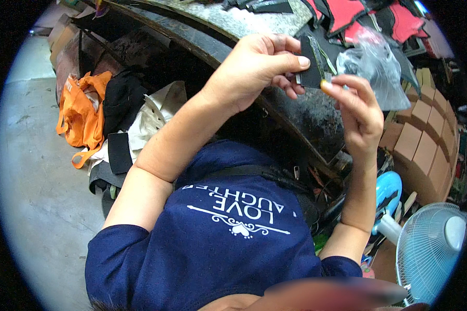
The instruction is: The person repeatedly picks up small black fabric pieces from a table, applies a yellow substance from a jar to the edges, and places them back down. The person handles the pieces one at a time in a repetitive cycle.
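Observation:
My left hand [264, 65] is closed on a flat black fabric-like piece [310, 65], the thumb lying on its face and the other fingers behind. Along the piece's right side runs a shiny, pale-edged strip [321, 54]. At its lower right corner, my right hand [355, 106] pinches with thumb and forefinger beside a small pale tag [327, 76]. Something yellow shows at that fingertip; exactly what is between the fingers is too small to tell. Both hands are raised over the edge of a worn dark table [316, 116].
Behind my right hand sits a clear plastic bag [373, 67]. Red and black cut pieces [347, 18] lie at the far right. Stacked brown boxes [420, 140] and a blue fan [433, 249] stand right. An orange bag [85, 109] and cloths are at the left.

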{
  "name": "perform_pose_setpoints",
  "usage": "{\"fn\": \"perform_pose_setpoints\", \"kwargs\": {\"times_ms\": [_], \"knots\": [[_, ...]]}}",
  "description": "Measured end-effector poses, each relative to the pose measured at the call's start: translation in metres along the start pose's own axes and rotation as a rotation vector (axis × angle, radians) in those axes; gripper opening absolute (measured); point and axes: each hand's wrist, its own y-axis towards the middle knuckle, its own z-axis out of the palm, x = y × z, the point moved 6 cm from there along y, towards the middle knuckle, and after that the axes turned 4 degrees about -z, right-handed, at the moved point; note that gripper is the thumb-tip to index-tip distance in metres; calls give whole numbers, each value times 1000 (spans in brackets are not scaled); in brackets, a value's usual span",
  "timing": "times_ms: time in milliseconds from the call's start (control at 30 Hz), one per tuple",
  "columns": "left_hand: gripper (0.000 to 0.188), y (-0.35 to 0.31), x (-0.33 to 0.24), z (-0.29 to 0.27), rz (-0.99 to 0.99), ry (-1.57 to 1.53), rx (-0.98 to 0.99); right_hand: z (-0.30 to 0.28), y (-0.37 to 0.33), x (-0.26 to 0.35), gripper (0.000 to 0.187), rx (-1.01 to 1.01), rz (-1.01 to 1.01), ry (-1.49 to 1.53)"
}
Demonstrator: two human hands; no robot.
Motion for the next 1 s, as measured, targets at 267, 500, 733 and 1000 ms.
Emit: {"fn": "perform_pose_setpoints", "kwargs": {"times_ms": [267, 500, 733, 1000], "knots": [[21, 5, 10, 3, 107, -178, -99, 21, 12, -22, 72, -232, 265, 645], [32, -10, 1, -7, 47, -183, -90, 36, 79, -58, 72, -125, 259, 592], [18, -24, -17, -1, 366, 736, -231, 46, 123, -98, 72, -19, 203, 87], [15, -29, -34, -11, 686, 1051, -369, 20, 80, -53, 79, -43, 114, -10]]}}
